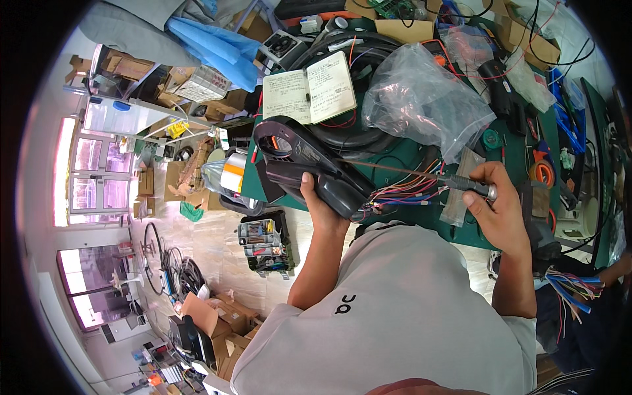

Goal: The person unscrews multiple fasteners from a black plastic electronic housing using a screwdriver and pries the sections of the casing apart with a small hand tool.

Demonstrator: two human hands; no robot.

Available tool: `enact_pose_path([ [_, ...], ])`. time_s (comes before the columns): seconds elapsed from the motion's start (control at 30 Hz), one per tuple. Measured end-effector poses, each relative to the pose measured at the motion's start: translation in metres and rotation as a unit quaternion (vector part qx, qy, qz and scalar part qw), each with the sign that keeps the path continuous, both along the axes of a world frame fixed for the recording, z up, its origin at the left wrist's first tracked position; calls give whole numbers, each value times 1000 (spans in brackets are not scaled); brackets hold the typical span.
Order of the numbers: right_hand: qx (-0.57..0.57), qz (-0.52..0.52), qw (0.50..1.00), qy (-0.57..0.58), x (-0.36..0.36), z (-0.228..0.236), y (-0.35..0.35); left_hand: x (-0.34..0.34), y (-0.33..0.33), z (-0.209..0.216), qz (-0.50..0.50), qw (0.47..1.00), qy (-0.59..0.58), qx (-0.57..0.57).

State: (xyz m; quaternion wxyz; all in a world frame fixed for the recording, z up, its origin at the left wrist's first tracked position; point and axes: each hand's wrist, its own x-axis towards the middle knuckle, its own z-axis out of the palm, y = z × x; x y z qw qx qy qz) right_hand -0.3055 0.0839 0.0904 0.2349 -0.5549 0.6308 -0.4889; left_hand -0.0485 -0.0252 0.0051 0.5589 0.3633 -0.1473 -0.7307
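Note:
My left hand (324, 208) is closed around the lower side of a black plastic charging gun (315, 157), thumb up against its casing. The gun lies tilted, its ringed head toward the far left. From its near right end spills a bundle of thin coloured wires (411, 191). Between thumb and fingers, my right hand (497, 210) grips a screwdriver (466, 185) by its grey handle. The long thin shaft points left above the wires, and its tip reaches the gun's upper edge; whether it sits in a screw I cannot tell.
On the green table (403, 155) lie an open notebook (334, 89), a clear plastic bag (421, 99) and a thick black cable coil (359, 139). Orange tape (542, 173) sits at right. An open toolbox (262, 245) stands on the floor. At far right, another person's arm (617, 270) is near blue wires (567, 289).

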Motion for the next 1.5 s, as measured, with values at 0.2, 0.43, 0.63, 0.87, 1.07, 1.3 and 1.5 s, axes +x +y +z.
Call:
enact_pose_path([
  [0.2,163,38,985,35,-16,7,8,1,-2,-3,-2,1000,6,-17],
  [0.43,-23,9,997,-68,14,14,7,-3,-3,5,-1,997,33,-76],
  [0.63,112,14,989,95,-11,5,14,1,-8,-4,24,996,33,-83],
  [0.87,27,32,997,59,-2,15,6,2,-6,-7,20,998,21,-63],
  [1.07,-27,9,997,-77,15,12,-1,0,-7,-3,17,998,21,-61],
  [1.3,150,44,988,18,-9,11,8,0,-6,-2,20,998,14,-57],
  [1.5,64,48,997,-19,1,16,4,-1,-7,-1,13,998,16,-63],
])
